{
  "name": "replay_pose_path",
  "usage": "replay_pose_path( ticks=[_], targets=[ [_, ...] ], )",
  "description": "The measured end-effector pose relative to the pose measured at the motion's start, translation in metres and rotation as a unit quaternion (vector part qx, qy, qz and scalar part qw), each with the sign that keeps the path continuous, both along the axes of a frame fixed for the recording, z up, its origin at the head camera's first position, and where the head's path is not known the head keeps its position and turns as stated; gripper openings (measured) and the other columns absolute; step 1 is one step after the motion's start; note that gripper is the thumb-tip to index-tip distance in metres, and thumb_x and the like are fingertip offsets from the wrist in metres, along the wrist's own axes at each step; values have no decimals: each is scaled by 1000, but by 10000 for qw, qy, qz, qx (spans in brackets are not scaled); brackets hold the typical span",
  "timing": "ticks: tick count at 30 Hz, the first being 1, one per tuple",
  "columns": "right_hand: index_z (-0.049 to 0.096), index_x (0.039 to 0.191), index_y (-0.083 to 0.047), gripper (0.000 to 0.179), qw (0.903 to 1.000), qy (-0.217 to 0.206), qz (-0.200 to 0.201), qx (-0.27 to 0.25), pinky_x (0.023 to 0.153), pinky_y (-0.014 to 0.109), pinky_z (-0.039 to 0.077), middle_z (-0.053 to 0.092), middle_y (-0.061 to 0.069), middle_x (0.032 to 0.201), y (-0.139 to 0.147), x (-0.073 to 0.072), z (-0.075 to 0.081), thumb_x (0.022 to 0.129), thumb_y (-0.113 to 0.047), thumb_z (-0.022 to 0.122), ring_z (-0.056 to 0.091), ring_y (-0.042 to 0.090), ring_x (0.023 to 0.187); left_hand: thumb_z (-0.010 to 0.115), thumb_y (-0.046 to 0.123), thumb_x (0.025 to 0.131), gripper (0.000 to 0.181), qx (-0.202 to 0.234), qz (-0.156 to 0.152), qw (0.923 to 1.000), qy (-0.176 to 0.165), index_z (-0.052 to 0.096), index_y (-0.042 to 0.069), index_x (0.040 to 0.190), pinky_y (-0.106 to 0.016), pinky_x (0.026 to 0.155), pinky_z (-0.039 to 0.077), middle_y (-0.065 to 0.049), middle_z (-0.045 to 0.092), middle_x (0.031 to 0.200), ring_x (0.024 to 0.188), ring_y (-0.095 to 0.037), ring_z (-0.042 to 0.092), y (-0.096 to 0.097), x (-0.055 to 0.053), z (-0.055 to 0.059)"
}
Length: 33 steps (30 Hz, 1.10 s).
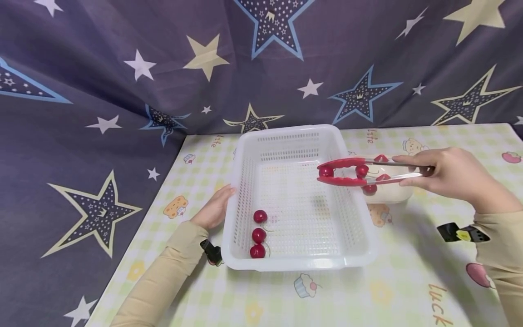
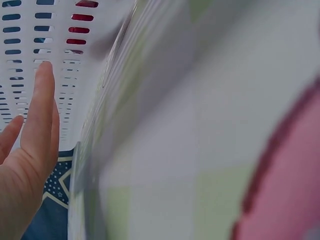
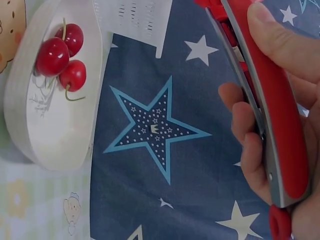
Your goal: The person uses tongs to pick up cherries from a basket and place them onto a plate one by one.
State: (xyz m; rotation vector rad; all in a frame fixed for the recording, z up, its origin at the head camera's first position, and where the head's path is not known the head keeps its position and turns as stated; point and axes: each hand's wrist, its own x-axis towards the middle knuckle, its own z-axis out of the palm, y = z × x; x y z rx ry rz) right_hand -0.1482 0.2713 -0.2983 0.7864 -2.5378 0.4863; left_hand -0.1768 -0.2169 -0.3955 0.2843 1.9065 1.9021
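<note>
My right hand (image 1: 451, 175) grips metal tongs with red tips (image 1: 343, 181). Between the tips is one cherry (image 1: 325, 171), over the right side of a white perforated basket (image 1: 302, 263). Straight fingers of my left hand (image 2: 32, 145) touch the basket's left outer wall. Inside, several dark red cherries (image 1: 259, 235), some with visible stems, lie along the left side near the front. To the basket's right, partly behind the tongs, stands a cream bowl (image 3: 60, 130). A cluster of cherries (image 3: 52, 56) lies in it in the right wrist view.
A green-checked tablecloth (image 1: 351, 299) with printed cartoon figures covers the table under the basket and bowl. Dark fabric with stars (image 1: 278, 91) hangs behind the table and along its left side. Black straps with small devices (image 1: 461, 232) sit at both wrists.
</note>
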Motion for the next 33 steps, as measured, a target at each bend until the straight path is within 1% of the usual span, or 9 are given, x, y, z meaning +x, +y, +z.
replay_pose_path(
  ticks=[6,8,12,16,20,23,26,30,33],
  targets=[
    [76,102,-14,51,9997,23,-241,12,44,15,29,70,0,75,9,3,2,52,-14,89,37,-5,48,33,26,101,58,59,-173,9998,-45,15,-1,149,-34,106,41,-31,28,147,136,-41,30,-1,-1,4],
    [76,102,-14,50,9994,22,-349,35,44,15,29,70,-1,74,12,4,3,53,-14,89,37,-5,48,33,26,101,58,68,-257,9996,-24,14,-1,149,-31,105,42,-31,27,148,135,-39,32,-1,-2,5],
    [75,103,-15,52,9991,103,-406,11,45,14,29,69,-2,72,19,7,1,53,-13,88,38,-5,49,33,25,101,58,101,-253,9996,-19,15,-2,149,-26,101,45,-32,27,147,124,-20,50,-2,-2,5],
    [75,103,-13,52,9991,192,-380,-42,45,13,29,65,-5,68,28,7,-3,52,-12,88,37,-8,50,33,26,101,59,119,-231,9997,-7,14,-3,149,-24,99,47,-34,26,146,114,-8,55,-3,-2,3],
    [75,102,-13,44,9984,223,-519,-49,42,13,25,56,-9,62,38,7,-6,61,-25,87,33,-8,50,34,28,101,60,107,-270,9996,44,14,-3,149,-24,97,48,-35,27,145,112,-8,56,-4,-3,2],
    [75,103,-13,45,9973,220,-696,-30,41,15,21,52,-9,62,45,7,-8,70,-42,78,29,-6,49,35,27,101,59,123,-222,9997,31,15,-3,148,-25,96,49,-36,28,144,110,-8,57,-3,-3,3],
    [74,104,-8,49,9959,186,-874,116,41,16,18,46,-8,58,52,8,-9,72,-44,76,24,-3,47,35,25,101,58,119,-172,9998,-30,16,-2,149,-25,97,48,-34,28,145,113,-10,56,-2,-3,4],
    [70,108,1,45,9920,-99,-1240,208,40,19,17,39,-5,54,61,11,-14,71,-22,82,22,0,45,33,24,102,57,62,-169,9998,-27,15,-2,149,-25,99,47,-33,27,146,120,-15,53,-2,-3,4],
    [67,112,4,46,9888,-366,-1444,5,41,21,18,40,-2,55,68,11,-20,71,-9,81,23,2,45,32,24,102,57,57,-173,9998,6,14,-2,149,-25,99,47,-34,27,146,120,-15,53,-3,-2,4]
  ],
)
